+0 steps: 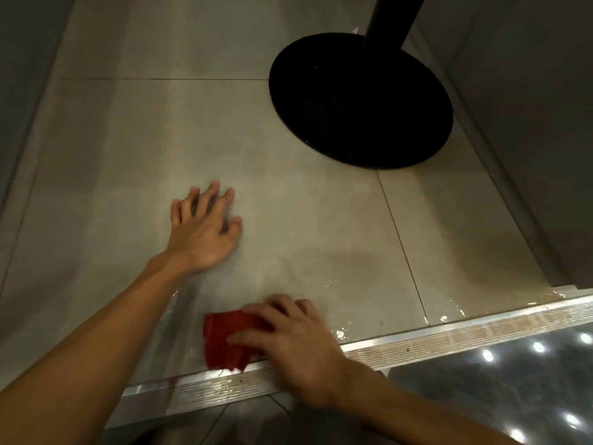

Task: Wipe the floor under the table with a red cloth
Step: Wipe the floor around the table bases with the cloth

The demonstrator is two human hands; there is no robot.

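My right hand (288, 345) presses the red cloth (224, 338) flat at six o'clock by the metal strip (449, 335), where it may snag; my spread left hand (202, 232) could slip on glossy floor (321, 220).

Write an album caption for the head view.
Right hand presses a red cloth on the tiled floor near a black round table base; left hand rests spread-fingered.

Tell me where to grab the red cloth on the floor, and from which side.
From above, at its middle. The red cloth lies flat and crumpled on the tile, its near edge against the metal strip, so no edge offers a way under; pinch up a fold. The right hand lies over its right part.
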